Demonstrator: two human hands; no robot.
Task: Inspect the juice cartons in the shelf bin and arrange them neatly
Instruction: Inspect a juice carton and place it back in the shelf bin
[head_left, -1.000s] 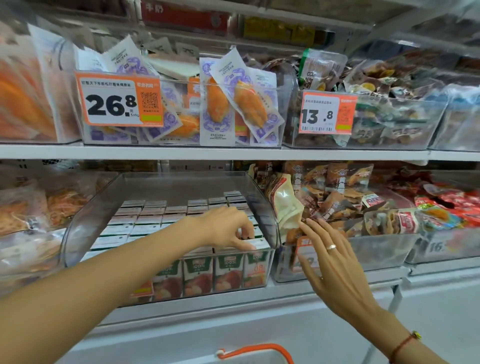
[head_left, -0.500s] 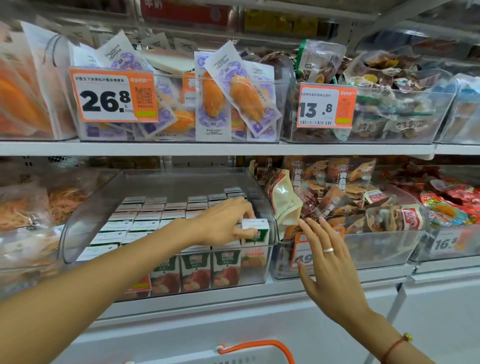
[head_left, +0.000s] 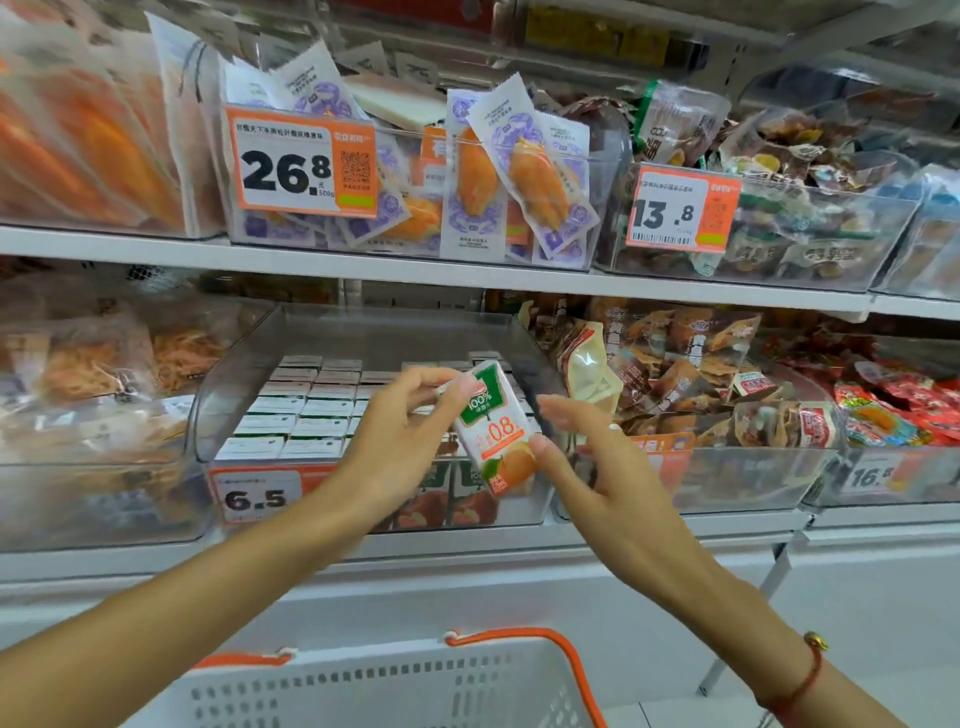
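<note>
A clear shelf bin on the lower shelf holds several rows of small juice cartons, seen mostly by their white tops. My left hand has one juice carton lifted out in front of the bin's right front corner, pinched at its top left. The carton is white with a green top, "100%" and an orange fruit picture, and it tilts to the left. My right hand touches the carton's lower right edge with its thumb, fingers spread.
A 6.5 price tag hangs on the bin's front. Clear bins of snack packets flank it and fill the upper shelf. A white basket with orange handle sits below my arms.
My left hand has pulled one carton from the bin's front right corner up and out toward me. My right hand moved left from the neighbouring bin to meet the carton.
</note>
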